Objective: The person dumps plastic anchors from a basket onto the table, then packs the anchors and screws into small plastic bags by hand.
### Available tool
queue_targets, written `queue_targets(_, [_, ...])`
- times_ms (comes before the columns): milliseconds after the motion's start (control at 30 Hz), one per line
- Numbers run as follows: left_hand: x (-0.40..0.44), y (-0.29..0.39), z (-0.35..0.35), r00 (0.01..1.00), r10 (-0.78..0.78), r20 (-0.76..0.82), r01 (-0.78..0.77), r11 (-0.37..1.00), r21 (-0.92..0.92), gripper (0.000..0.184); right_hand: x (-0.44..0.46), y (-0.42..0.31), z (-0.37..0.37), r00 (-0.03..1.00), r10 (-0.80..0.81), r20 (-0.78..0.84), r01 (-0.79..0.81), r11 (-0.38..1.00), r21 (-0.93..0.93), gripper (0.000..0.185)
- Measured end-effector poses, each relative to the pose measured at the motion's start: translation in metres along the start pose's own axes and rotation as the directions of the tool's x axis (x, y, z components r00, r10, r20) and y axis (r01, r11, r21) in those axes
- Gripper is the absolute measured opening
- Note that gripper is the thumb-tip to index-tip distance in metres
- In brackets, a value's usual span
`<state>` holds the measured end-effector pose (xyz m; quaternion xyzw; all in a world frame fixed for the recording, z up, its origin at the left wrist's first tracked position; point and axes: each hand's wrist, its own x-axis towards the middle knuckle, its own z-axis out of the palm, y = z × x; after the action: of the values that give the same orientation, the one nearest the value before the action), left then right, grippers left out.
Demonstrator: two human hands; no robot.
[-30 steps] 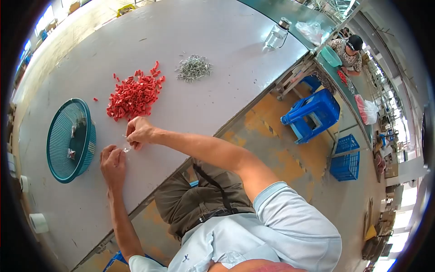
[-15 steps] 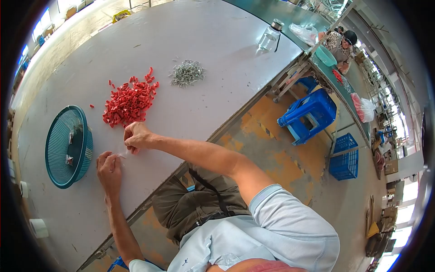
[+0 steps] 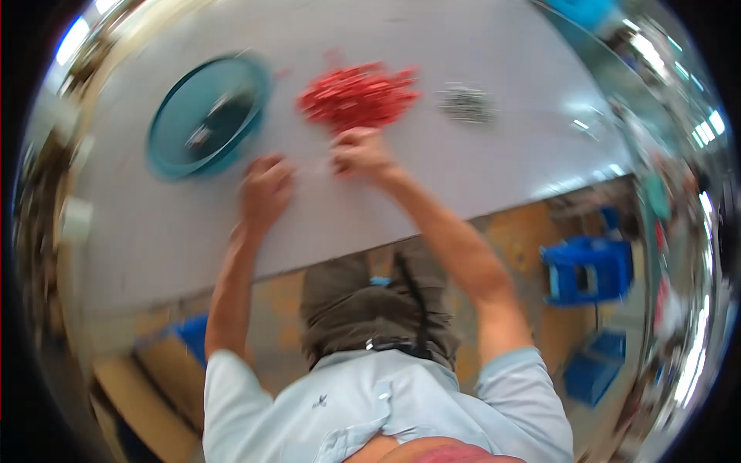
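The view is smeared by motion. My left hand [image 3: 266,189] rests on the grey table, fingers curled closed, just right of and below the green-blue plastic basket [image 3: 160,147]. My right hand [image 3: 359,153] is closed in a pinch at the near edge of a pile of small red plastic pieces [image 3: 359,92]. What either hand holds, if anything, is too blurred to make out. Inside the basket lies a small packet [image 3: 198,137], its details lost. To the right of the red pile is a smaller heap of silvery metal pieces [image 3: 467,104].
The grey table [image 3: 509,170] has its front edge close to my lap. A blue plastic stool [image 3: 588,270] and a blue crate [image 3: 594,366] stand on the floor at right. White rolls [image 3: 76,218] are at the table's left side. Cardboard [image 3: 147,409] lies below left.
The head view has swung, so the basket and piles sit higher and farther right. Both hands stay closed near each other; the clear film seen between them earlier cannot be made out now.
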<state>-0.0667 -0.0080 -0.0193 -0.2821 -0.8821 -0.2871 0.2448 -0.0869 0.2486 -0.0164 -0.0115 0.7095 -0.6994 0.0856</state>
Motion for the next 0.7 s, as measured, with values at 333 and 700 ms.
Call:
queue_targets(333, [-0.009,-0.009,-0.018,0.982,-0.106,0.159,0.11,0.994,-0.018,0.038,-0.005,-0.001,-0.001,0.993,0.111,0.037,-0.115,0.981,0.156,0.009])
queue_targets(700, [-0.003,0.027,-0.029,0.982,-0.156,-0.106,0.132,0.97,-0.205,0.047,-0.021,-0.006,-0.001,0.999,0.046,0.028,-0.052,0.972,0.228,0.011])
